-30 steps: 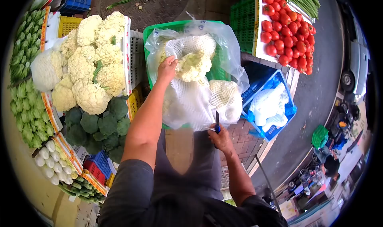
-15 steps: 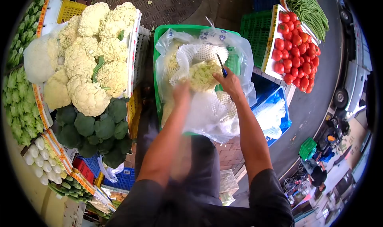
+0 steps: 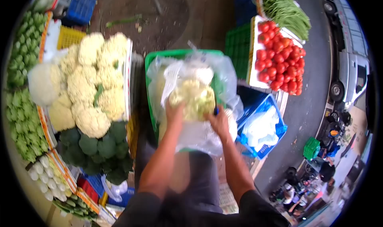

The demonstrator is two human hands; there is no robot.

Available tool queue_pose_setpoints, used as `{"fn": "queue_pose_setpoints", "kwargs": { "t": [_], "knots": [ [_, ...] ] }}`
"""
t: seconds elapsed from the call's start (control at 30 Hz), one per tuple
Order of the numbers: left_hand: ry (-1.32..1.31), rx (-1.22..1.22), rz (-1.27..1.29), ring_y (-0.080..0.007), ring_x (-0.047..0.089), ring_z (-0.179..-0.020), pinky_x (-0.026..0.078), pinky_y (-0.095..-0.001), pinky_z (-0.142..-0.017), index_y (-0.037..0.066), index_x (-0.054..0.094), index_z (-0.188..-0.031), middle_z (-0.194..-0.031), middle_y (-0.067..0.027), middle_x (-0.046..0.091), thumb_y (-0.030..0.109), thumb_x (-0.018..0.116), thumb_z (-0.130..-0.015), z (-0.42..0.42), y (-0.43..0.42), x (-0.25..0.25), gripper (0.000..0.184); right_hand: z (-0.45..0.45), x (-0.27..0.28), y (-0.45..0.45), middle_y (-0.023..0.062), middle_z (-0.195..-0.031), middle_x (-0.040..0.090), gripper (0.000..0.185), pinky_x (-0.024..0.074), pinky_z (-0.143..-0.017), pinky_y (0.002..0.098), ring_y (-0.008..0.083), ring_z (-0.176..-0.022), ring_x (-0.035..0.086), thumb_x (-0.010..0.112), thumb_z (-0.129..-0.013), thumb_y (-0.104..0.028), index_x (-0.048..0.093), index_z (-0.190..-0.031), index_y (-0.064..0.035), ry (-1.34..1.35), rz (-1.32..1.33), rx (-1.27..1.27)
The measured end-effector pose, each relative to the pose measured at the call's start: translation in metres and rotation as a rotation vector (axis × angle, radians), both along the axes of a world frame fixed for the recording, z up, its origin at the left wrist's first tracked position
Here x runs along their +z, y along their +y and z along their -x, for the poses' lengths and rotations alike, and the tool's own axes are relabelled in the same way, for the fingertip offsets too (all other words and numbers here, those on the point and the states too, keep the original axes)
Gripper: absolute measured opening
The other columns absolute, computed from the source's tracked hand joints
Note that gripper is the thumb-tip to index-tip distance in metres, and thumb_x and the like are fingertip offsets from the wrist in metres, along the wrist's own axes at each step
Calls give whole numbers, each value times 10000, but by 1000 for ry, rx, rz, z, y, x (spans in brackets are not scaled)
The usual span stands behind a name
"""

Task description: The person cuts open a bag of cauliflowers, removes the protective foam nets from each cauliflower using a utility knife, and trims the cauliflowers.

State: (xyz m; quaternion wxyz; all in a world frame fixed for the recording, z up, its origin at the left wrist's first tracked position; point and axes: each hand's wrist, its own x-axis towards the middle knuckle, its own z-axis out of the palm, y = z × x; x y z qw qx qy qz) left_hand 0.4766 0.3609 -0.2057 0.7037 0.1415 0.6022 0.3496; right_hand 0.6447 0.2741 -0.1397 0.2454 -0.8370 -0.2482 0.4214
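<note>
A pale cauliflower [image 3: 193, 97], blurred by motion, is held between my two hands over a green crate [image 3: 149, 63]. My left hand [image 3: 174, 112] grips its left side. At its lower right, my right hand [image 3: 218, 124] is closed round a knife [image 3: 216, 110]; the dark blue handle shows, while the blade cannot be made out. Clear plastic bagging [image 3: 229, 77] lines the crate, with white foam netting [image 3: 171, 79] inside it. More wrapped pieces lie under and around my hands, partly hidden.
Heaped cauliflowers [image 3: 81, 83] and broccoli [image 3: 95, 149] stand on the left. To the right are a blue crate [image 3: 261, 145] holding white netting, a tray of tomatoes [image 3: 281, 57] and long green beans [image 3: 285, 11]. A road with a parked vehicle [image 3: 351, 59] lies beyond.
My left hand, blurred before, now holds the cauliflower's left side. The cauliflower has come up nearer to me, and my right hand with the knife has moved down beside it. The view has shifted.
</note>
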Motion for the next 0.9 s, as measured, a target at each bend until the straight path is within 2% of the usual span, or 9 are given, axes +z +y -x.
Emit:
{"fn": "queue_pose_setpoints", "kwargs": {
  "t": [0.03,0.17,0.23,0.3,0.33,0.43,0.6,0.8,0.9],
  "knots": [
    [31,-100,-49,-260,643,-1109,579,-404,-869,79,416,-1478,-1290,-126,607,40,686,-886,6,-4,11,651,6,21,-11,194,-1061,722,638,548,-878,380,272,-975,693,825,-795,-248,564,-1286,65,-70,-19,9],
    [-180,-254,14,-296,649,-1163,607,-455,-900,93,400,-1494,-1335,-149,600,28,636,-902,9,-7,117,641,15,138,-52,186,-1047,719,626,544,-886,391,293,-973,685,841,-805,-242,575,-1285,61,-34,-53,-52],
    [-265,-307,49,-307,660,-1147,610,-475,-898,93,418,-1477,-1327,-150,608,60,592,-930,11,-14,156,574,6,199,-75,138,-1004,717,545,550,-836,366,242,-911,678,819,-843,-228,604,-1266,41,-26,-194,20],
    [-226,-351,172,-319,658,-1155,608,-494,-888,96,447,-1460,-1322,-159,618,110,593,-973,6,-21,214,509,-16,227,-111,109,-970,713,453,543,-759,331,186,-832,660,783,-884,-212,624,-1238,21,178,-301,-66],
    [-267,-342,130,-317,657,-1157,601,-495,-898,107,457,-1458,-1329,-153,617,162,585,-1003,17,-36,212,476,-26,238,-133,94,-953,711,407,539,-721,314,158,-792,650,764,-904,-204,634,-1224,11,287,-349,-104],
    [-222,-316,38,-283,677,-1103,572,-410,-921,19,577,-1362,-1281,-146,653,356,575,-1009,17,-72,253,487,-77,251,-179,53,-829,676,247,491,-569,282,110,-610,585,689,-955,-161,632,-1147,-17,467,-304,-242],
    [-419,-571,-59,-269,705,-1037,581,-411,-909,-37,565,-1348,-1231,-158,665,307,486,-1034,-15,-124,346,472,-149,223,-295,93,-772,638,287,515,-605,319,193,-630,643,676,-899,-119,559,-1130,3,514,-262,-345],
    [-592,-627,53,-275,677,-1126,578,-432,-952,-7,514,-1435,-1307,-176,634,494,481,-1025,-57,-183,378,648,-165,234,-404,130,-791,661,238,563,-615,356,235,-657,684,644,-905,-87,576,-1090,47,446,-124,-327],
    [-695,-619,170,-329,677,-1124,569,-498,-968,14,537,-1405,-1292,-177,650,349,419,-1053,-64,-190,373,500,-144,244,-433,157,-753,684,192,566,-562,350,232,-600,676,575,-983,-104,639,-941,72,493,-143,-410]
  ]
}}
